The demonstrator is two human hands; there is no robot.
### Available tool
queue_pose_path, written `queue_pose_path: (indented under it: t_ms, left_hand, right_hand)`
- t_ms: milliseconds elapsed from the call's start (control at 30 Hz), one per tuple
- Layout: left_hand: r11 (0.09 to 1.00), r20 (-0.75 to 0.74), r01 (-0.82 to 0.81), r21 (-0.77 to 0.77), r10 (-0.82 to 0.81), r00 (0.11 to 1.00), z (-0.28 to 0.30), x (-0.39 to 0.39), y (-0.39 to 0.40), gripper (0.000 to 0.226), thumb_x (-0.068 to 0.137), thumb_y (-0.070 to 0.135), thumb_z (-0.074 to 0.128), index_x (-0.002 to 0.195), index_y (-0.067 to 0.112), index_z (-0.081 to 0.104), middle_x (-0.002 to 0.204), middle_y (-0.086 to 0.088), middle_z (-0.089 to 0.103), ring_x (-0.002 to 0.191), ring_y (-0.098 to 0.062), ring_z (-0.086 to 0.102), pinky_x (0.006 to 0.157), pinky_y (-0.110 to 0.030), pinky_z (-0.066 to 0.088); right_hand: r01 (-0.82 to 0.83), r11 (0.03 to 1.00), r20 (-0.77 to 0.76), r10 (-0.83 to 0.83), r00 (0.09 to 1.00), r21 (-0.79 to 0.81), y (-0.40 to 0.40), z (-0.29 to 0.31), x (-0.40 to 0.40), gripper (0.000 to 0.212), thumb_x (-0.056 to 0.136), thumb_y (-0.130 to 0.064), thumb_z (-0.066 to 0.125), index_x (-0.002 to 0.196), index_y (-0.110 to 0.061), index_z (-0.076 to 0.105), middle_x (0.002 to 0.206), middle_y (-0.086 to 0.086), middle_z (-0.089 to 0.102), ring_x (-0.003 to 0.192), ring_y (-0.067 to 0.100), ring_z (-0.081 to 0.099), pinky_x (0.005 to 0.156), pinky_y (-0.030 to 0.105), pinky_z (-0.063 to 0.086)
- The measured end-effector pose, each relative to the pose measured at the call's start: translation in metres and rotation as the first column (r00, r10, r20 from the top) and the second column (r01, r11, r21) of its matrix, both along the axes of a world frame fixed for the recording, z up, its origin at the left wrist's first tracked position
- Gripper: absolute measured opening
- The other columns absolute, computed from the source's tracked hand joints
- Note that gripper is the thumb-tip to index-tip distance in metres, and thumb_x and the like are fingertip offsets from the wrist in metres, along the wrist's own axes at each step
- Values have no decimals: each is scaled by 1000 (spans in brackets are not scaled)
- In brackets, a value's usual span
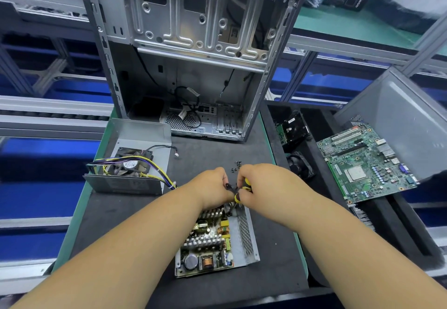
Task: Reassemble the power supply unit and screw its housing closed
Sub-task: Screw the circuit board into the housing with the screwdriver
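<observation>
The open power supply base (249, 241) lies on the black mat in front of me, its circuit board (208, 248) with coils and capacitors exposed. Its grey cover (125, 183), carrying a fan (131, 164) and a bundle of yellow and black wires, lies apart at the left. Above the base's far end my hands meet. My right hand (263, 185) grips a yellow-and-black screwdriver (244, 187). My left hand (212, 185) pinches its dark tip end; whether it holds a screw is hidden. Several small black screws (236, 165) lie just beyond my hands.
An empty computer case (193, 54) stands upright at the far side of the mat. At the right, a black tray (321, 120) holds a motherboard (365, 163), a small fan (301, 166) and other parts. A grey panel (411, 115) leans behind them.
</observation>
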State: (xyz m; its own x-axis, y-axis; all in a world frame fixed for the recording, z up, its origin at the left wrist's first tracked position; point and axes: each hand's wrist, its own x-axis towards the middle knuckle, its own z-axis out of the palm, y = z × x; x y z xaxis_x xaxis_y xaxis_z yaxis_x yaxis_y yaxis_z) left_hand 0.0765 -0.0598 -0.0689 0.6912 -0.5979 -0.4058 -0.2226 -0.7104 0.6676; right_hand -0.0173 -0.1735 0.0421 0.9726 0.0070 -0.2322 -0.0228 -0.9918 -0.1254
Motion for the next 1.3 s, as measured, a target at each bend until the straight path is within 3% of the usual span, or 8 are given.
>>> queue_pose_path:
  t_ms: [167, 333, 433, 567, 967, 1300]
  left_hand:
    - [1000, 2, 5, -4, -5, 1000, -2, 0, 1, 29, 79, 35, 69, 97, 23, 50, 96, 0, 64, 90, -20, 60, 77, -36, 49]
    - [1000, 7, 21, -22, -21, 1000, 0, -1, 1, 26, 81, 31, 65, 102, 23, 53, 98, 1, 63, 91, -21, 59, 80, -35, 50]
    - [999, 12, 24, -33, -23, 1000, 1, 0, 1, 23, 82, 27, 63, 103, 23, 55, 99, 1, 63, 91, -22, 58, 81, -35, 50]
    - [997, -6, 57, -42, -58, 998, 0, 1, 0, 19, 80, 20, 59, 98, 25, 52, 94, 2, 58, 89, -21, 53, 78, -33, 44]
    - [999, 8, 50, -15, -50, 999, -1, 1, 0, 24, 79, 26, 64, 101, 21, 58, 103, -2, 64, 98, -23, 59, 89, -39, 50]
    - [999, 23, 51, -18, -51, 998, -4, 1, 0, 23, 80, 29, 68, 100, 22, 58, 99, 0, 62, 93, -21, 58, 83, -35, 49]
  right_hand:
    - [10, 994, 33, -7, 999, -107, 0, -3, 4, 28, 90, -50, 54, 90, -22, 58, 68, -6, 46, 70, 20, 50, 48, 27, 29]
    - [65, 978, 84, -49, 995, -199, 3, -8, 5, 40, 93, -47, 46, 64, -22, 37, 64, -5, 41, 64, 22, 44, 47, 25, 23]
    - [54, 985, 109, -37, 993, -161, 5, -9, 2, 31, 94, -46, 44, 74, -23, 41, 67, -6, 39, 68, 22, 46, 49, 27, 26]
    - [12, 1000, 86, -12, 996, 3, 9, -8, -1, 15, 85, -37, 52, 91, -25, 46, 80, -5, 48, 75, 23, 51, 57, 31, 32]
    - [-9, 1000, 57, 9, 998, -2, 7, -7, -1, 15, 87, -28, 56, 89, -23, 43, 72, -6, 40, 72, 22, 45, 52, 31, 27]
    - [17, 1000, 53, -17, 998, 11, 3, -7, -3, 13, 86, -31, 58, 93, -22, 52, 85, -3, 58, 77, 22, 53, 53, 30, 29]
